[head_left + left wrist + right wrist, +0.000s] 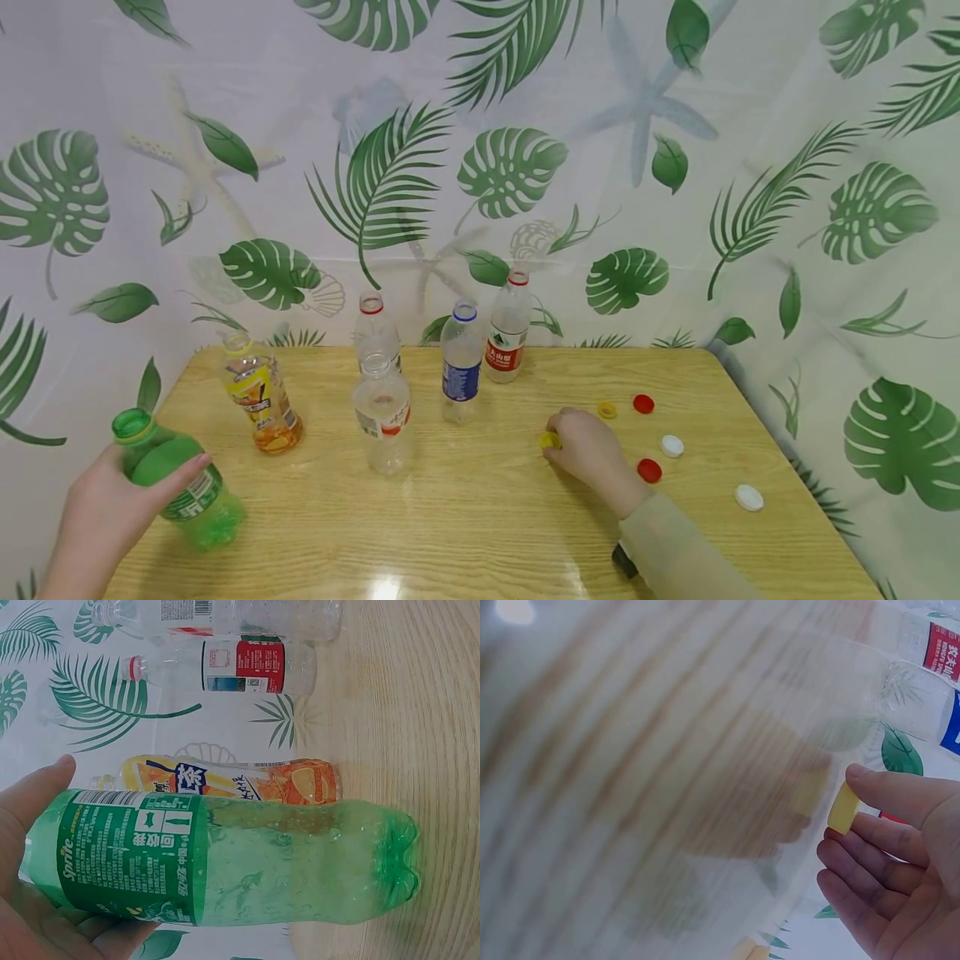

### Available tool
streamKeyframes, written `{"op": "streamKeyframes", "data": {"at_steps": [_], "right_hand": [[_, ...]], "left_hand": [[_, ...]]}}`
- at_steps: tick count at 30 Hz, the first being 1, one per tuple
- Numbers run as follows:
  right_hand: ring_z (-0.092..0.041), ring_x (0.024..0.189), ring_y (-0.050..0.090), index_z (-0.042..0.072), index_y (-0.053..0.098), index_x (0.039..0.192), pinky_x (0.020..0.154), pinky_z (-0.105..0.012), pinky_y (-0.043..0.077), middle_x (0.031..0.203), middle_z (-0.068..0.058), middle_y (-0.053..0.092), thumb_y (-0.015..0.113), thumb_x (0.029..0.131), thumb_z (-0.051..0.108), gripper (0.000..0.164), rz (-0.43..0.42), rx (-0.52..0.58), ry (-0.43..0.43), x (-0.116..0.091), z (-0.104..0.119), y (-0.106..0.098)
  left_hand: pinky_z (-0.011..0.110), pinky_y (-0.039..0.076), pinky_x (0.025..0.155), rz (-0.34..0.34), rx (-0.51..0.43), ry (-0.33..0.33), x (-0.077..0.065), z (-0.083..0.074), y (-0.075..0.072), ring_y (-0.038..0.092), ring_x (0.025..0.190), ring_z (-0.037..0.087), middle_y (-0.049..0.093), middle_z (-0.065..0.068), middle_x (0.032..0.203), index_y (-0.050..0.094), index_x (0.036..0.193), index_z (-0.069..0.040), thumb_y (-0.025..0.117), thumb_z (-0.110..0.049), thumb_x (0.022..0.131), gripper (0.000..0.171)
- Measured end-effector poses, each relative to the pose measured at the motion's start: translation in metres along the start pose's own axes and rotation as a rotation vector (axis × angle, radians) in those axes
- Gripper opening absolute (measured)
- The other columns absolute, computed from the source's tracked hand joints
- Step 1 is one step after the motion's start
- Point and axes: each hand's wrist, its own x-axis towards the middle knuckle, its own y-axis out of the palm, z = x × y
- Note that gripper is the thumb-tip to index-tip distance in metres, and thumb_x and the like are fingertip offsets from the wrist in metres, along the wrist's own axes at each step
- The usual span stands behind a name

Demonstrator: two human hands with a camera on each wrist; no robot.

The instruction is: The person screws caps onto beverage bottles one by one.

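My left hand [93, 512] grips a green Sprite bottle [213, 517], its mouth uncapped and the bottle leaning at the table's left. In the left wrist view the fingers and thumb wrap around the bottle's label [127, 855]. My right hand [588, 450] pinches a yellow bottle cap [843, 806] between thumb and index finger, low over the right half of the table. Just beyond that hand lies another yellow cap [607, 409]. An uncapped iced tea bottle [258, 400] with a yellow-orange label stands behind the Sprite bottle.
Uncapped clear bottles stand mid-table: a front one [386, 417], a red-ringed one [375, 329], a blue-labelled one [461, 375] and a red-labelled one [506, 342]. Right of my right hand lie red caps [649, 471] and white caps [748, 497]. Leaf-print cloth [555, 75] hangs behind the table.
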Motion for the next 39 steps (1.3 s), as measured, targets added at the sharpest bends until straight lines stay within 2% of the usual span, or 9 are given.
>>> {"op": "streamKeyframes", "data": {"at_steps": [7, 16, 19, 24, 27, 30, 34, 39], "right_hand": [[-0.028, 0.093, 0.073, 0.003, 0.079, 0.104, 0.084, -0.044, 0.063, 0.101, -0.01, 0.075, 0.091, 0.084, 0.018, 0.028, -0.003, -0.002, -0.005, 0.0, 0.001, -0.002], [-0.028, 0.091, 0.073, 0.003, 0.079, 0.101, 0.083, -0.044, 0.063, 0.099, -0.01, 0.075, 0.092, 0.083, 0.018, 0.027, -0.001, -0.008, -0.01, 0.001, 0.0, 0.001], [-0.028, 0.091, 0.073, 0.003, 0.079, 0.101, 0.083, -0.044, 0.063, 0.099, -0.01, 0.075, 0.091, 0.084, 0.019, 0.026, 0.001, -0.004, -0.007, 0.001, -0.001, 0.002], [-0.028, 0.091, 0.073, 0.004, 0.079, 0.1, 0.083, -0.045, 0.063, 0.098, -0.01, 0.075, 0.091, 0.084, 0.019, 0.025, -0.006, 0.001, -0.007, 0.001, -0.001, 0.002], [-0.028, 0.091, 0.073, 0.004, 0.079, 0.1, 0.083, -0.045, 0.063, 0.098, -0.01, 0.075, 0.092, 0.083, 0.019, 0.026, -0.011, -0.002, -0.012, 0.001, -0.001, 0.002], [-0.028, 0.091, 0.073, 0.004, 0.079, 0.1, 0.083, -0.045, 0.063, 0.099, -0.01, 0.075, 0.092, 0.083, 0.02, 0.026, -0.009, -0.006, -0.012, 0.002, -0.001, 0.002], [-0.028, 0.091, 0.073, 0.004, 0.079, 0.1, 0.083, -0.044, 0.063, 0.1, -0.01, 0.075, 0.091, 0.084, 0.02, 0.026, 0.0, -0.009, -0.009, 0.003, 0.0, 0.002], [-0.028, 0.09, 0.073, 0.004, 0.079, 0.1, 0.082, -0.044, 0.062, 0.099, -0.01, 0.075, 0.091, 0.084, 0.019, 0.026, 0.001, -0.003, -0.011, 0.003, 0.0, 0.002]], "left_hand": [[0.067, 0.054, 0.097, 0.017, 0.011, 0.02, -0.001, -0.004, 0.0, 0.06, 0.119, 0.06, 0.058, 0.044, 0.134, 0.048, 0.14, 0.014, 0.075, -0.057, 0.094, 0.088], [0.061, 0.058, 0.088, 0.011, -0.007, 0.069, -0.007, -0.012, 0.0, 0.066, 0.109, 0.056, 0.066, 0.041, 0.124, 0.053, 0.133, 0.012, 0.077, -0.055, 0.093, 0.082], [0.051, 0.059, 0.08, -0.003, -0.015, 0.104, -0.011, -0.018, 0.001, 0.068, 0.106, 0.053, 0.068, 0.039, 0.12, 0.056, 0.132, 0.01, 0.079, -0.053, 0.092, 0.079], [0.032, 0.052, 0.07, -0.04, -0.048, 0.199, -0.022, -0.033, 0.002, 0.072, 0.099, 0.046, 0.074, 0.032, 0.112, 0.061, 0.129, 0.003, 0.085, -0.046, 0.089, 0.068], [0.031, 0.051, 0.07, -0.031, -0.06, 0.241, -0.028, -0.046, 0.002, 0.072, 0.096, 0.037, 0.076, 0.025, 0.111, 0.062, 0.13, -0.005, 0.086, -0.045, 0.088, 0.064], [0.031, 0.052, 0.071, 0.007, -0.072, 0.262, -0.034, -0.059, 0.003, 0.072, 0.096, 0.028, 0.077, 0.021, 0.113, 0.063, 0.133, -0.01, 0.086, -0.047, 0.089, 0.062], [0.031, 0.056, 0.072, 0.087, -0.099, 0.261, -0.039, -0.077, 0.007, 0.074, 0.099, 0.028, 0.076, 0.022, 0.119, 0.061, 0.139, -0.01, 0.085, -0.051, 0.089, 0.069], [0.034, 0.061, 0.076, 0.121, -0.151, 0.319, -0.046, -0.098, 0.016, 0.075, 0.102, 0.029, 0.076, 0.018, 0.122, 0.062, 0.138, -0.012, 0.089, -0.047, 0.085, 0.069]]}}
